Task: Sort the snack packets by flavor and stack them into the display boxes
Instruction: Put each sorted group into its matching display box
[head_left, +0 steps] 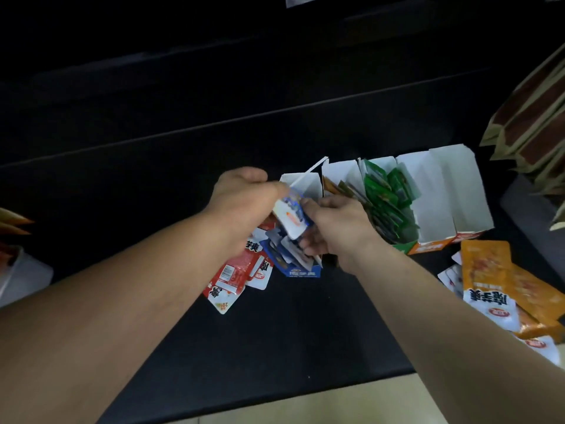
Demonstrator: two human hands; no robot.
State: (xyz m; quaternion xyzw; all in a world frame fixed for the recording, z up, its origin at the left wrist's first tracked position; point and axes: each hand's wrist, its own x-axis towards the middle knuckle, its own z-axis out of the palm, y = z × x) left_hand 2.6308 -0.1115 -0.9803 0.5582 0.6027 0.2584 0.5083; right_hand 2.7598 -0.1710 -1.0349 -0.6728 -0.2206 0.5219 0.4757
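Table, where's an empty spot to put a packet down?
Bare table lies along its near edge, this side of the red packets, and left of the left hand. Crowded around the display boxes and orange packets.

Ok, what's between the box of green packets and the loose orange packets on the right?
An open orange-fronted box, no packets visible inside, stands between the green packets and the loose orange packets. The head view shows it.

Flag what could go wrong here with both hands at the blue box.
Left hand pinches the blue packet by one end; it may slip short of the blue box. Right hand grips the stacked packets inside and could tip the light box. Red packets lie against the box; one might get swept in.
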